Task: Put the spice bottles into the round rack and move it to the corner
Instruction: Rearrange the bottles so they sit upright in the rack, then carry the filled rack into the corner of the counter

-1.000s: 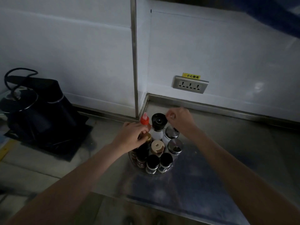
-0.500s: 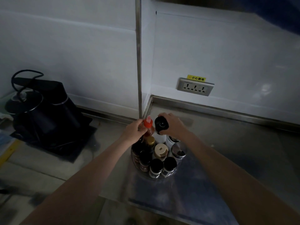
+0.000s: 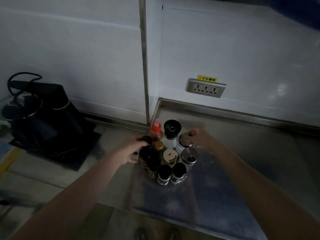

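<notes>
My left hand (image 3: 132, 151) gripped the rack (image 3: 181, 181) rim w/ curled fingers, by a dark bottle (image 3: 147, 154). Bottles all in, I'd judge; rack sat near the corner (image 3: 152, 116), maybe a nudge left. Round glass jars, black caps, one red nozzle, steel lids, dull steel counter (image 3: 242, 161). Right hand (image 3: 201, 138) blurry at a steel-lid jar (image 3: 185, 140); grip unclear.

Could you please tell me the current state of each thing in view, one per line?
round rack: loaded with bottles, near the corner.
red-capped bottle: upright, capped.
black grinder: upright.
beige-lidded jar: lid closed.
left hand: gripping the rack's left side.
right hand: at the rack's right side, blurred.
wall socket: nothing plugged in.
</notes>
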`<action>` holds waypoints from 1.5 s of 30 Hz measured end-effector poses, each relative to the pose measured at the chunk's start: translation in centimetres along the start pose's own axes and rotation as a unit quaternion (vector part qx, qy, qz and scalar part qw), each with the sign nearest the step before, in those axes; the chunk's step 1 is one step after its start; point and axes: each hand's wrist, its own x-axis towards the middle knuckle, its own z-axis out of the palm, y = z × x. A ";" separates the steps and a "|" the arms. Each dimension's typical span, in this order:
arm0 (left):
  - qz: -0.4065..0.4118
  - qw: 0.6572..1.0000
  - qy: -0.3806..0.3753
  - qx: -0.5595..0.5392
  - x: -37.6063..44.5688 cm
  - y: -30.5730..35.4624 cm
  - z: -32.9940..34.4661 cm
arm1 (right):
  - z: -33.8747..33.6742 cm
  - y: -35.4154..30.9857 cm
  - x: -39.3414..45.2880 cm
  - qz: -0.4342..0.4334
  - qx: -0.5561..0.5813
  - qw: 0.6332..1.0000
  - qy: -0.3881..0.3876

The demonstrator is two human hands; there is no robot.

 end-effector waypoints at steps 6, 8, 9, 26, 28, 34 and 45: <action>0.003 0.999 -0.036 -0.015 0.0 0.2 0.4 | 0.9 0.3 0.0 -0.033 -0.008 0.999 0.020; 0.002 0.999 -0.037 -0.025 0.1 -0.2 0.0 | 1.2 0.6 0.0 -0.028 0.006 0.999 0.030; 0.001 0.999 -0.037 -0.032 0.2 -0.3 -0.2 | 1.4 0.8 0.1 -0.026 0.032 0.998 0.036; -0.082 0.980 -0.064 -0.169 0.5 -1.5 0.9 | 3.7 4.9 -1.6 0.209 0.469 0.854 -0.087; -0.081 0.978 -0.073 -0.178 0.6 -1.7 1.0 | 3.9 5.0 -1.3 0.220 0.490 0.839 -0.086; -0.111 0.968 -0.059 -0.217 0.9 -2.4 1.8 | 5.3 5.5 -0.8 0.267 0.531 0.803 -0.042; -0.154 0.974 -0.081 -0.145 0.8 -1.3 2.9 | 6.6 5.7 -0.5 0.175 0.601 0.780 -0.022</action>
